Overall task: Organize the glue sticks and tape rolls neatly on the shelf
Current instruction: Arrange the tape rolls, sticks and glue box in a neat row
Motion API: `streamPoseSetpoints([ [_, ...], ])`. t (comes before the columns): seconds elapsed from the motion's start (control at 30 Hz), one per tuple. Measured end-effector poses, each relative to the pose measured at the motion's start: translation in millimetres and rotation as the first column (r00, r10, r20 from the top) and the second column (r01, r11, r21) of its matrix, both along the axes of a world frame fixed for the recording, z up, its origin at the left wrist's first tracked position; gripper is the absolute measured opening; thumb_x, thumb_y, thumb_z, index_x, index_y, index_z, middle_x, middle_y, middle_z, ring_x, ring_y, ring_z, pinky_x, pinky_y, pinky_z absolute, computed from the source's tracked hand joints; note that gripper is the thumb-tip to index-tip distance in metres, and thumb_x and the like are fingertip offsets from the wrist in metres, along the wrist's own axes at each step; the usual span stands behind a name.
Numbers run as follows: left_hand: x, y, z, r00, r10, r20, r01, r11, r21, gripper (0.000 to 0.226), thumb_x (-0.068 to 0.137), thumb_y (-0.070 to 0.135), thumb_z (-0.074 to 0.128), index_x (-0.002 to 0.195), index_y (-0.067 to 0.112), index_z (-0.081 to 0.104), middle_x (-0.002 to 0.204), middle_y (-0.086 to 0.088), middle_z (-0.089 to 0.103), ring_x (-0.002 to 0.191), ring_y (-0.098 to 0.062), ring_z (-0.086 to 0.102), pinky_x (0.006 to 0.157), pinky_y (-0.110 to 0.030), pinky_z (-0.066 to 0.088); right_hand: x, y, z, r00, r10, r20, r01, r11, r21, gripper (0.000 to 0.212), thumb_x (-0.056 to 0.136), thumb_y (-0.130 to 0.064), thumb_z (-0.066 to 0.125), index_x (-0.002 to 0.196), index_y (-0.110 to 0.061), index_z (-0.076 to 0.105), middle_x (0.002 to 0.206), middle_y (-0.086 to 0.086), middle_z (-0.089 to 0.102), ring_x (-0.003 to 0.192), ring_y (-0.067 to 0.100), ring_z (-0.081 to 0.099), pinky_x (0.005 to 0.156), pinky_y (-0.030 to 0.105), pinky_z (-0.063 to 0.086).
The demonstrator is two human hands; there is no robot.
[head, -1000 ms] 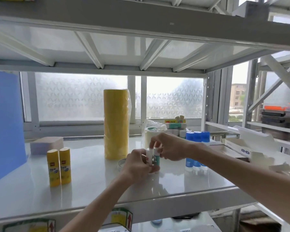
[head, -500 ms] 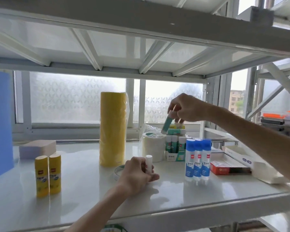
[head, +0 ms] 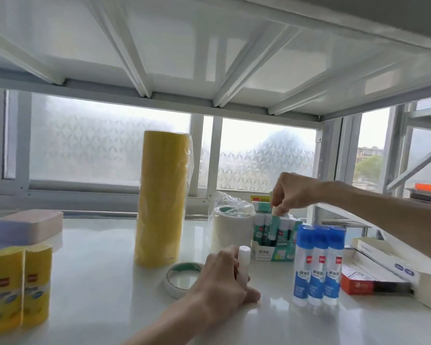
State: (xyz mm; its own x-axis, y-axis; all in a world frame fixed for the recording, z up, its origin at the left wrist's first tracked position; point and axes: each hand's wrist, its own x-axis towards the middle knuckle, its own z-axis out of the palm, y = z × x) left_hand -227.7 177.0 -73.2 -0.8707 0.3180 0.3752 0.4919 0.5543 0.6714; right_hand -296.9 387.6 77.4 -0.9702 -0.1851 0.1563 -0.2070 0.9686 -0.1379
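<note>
My left hand (head: 222, 282) rests on the white shelf (head: 97, 282) and grips a white glue stick (head: 243, 262) upright. My right hand (head: 291, 192) holds a teal-and-white glue stick (head: 274, 225) by its top, its lower end down among the other sticks in the open glue stick box (head: 274, 247). A small tape roll (head: 182, 278) lies flat just left of my left hand. A tall yellow stack of tape rolls (head: 162, 197) stands at the centre. A wrapped white tape roll (head: 230, 227) stands beside the box.
Three blue-capped liquid glue bottles (head: 317, 265) stand right of the box. Two yellow glue sticks (head: 21, 286) stand at the front left, a pinkish pad (head: 28, 226) behind them. Red and white boxes (head: 373, 277) lie at the right. The upper shelf (head: 209, 58) hangs low overhead.
My right hand has come down from above the box and lowered the teal glue stick into it. My left hand has stayed in place with the white stick.
</note>
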Motion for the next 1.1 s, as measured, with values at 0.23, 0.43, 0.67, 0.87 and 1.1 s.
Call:
streamPoseSetpoints([
  [0.23,-2.7,-0.9,-5.4,0.999,-0.049,-0.009,0.049,0.999,0.023,0.031,0.072,0.016,0.084,0.089,0.019,0.058,0.085,0.004,0.068,0.061,0.017,0.063,0.056,-0.003,0.046,-15.4,-19.1,-8.2,0.996,0.083,-0.01,-0.083,0.995,0.047,0.013,0.068,-0.019,0.085,0.078,-0.012,0.079,0.074,-0.002,0.077,0.073,0.01,0.071,0.066,0.024,0.058],
  [0.43,-1.6,-2.1,-7.0,0.998,-0.029,-0.054,0.031,0.999,0.023,0.033,0.068,0.022,0.087,0.078,0.019,0.056,0.083,0.006,0.068,0.076,0.0,0.067,0.074,-0.019,0.056,-15.3,-26.2,-15.1,0.996,0.087,-0.018,-0.087,0.996,0.032,0.012,0.063,-0.014,0.087,0.069,-0.012,0.078,0.069,-0.001,0.076,0.063,0.005,0.066,0.062,0.021,0.055],
  [0.67,-3.0,-2.1,-8.2,0.997,-0.033,-0.066,0.034,0.999,0.008,0.037,0.065,0.031,0.087,0.079,0.019,0.054,0.084,0.005,0.067,0.082,-0.012,0.066,0.08,-0.035,0.057,-14.7,-22.1,-25.0,0.996,0.093,0.001,-0.093,0.993,0.074,0.012,0.063,-0.014,0.087,0.071,-0.01,0.078,0.071,0.002,0.077,0.072,0.015,0.074,0.061,0.017,0.054],
  [0.87,-5.1,-2.6,-9.1,0.997,-0.041,-0.07,0.042,0.999,0.004,0.038,0.066,0.031,0.086,0.081,0.02,0.053,0.082,0.005,0.067,0.079,-0.014,0.066,0.078,-0.035,0.057,-12.5,-19.4,-19.9,0.993,0.118,0.002,-0.118,0.992,0.047,0.016,0.064,-0.017,0.087,0.076,-0.011,0.079,0.072,-0.003,0.076,0.068,0.007,0.07,0.066,0.021,0.057],
  [1.1,-5.4,-2.4,-8.7,0.996,-0.041,-0.081,0.041,0.999,-0.007,0.039,0.066,0.033,0.086,0.08,0.022,0.051,0.083,0.004,0.065,0.079,-0.014,0.064,0.075,-0.031,0.056,-11.4,5.4,-0.1,0.988,0.021,-0.15,-0.025,0.999,-0.022,0.007,0.082,-0.01,0.073,0.086,-0.004,0.075,0.07,0.003,0.072,0.059,0.008,0.064,0.052,0.014,0.046],
])
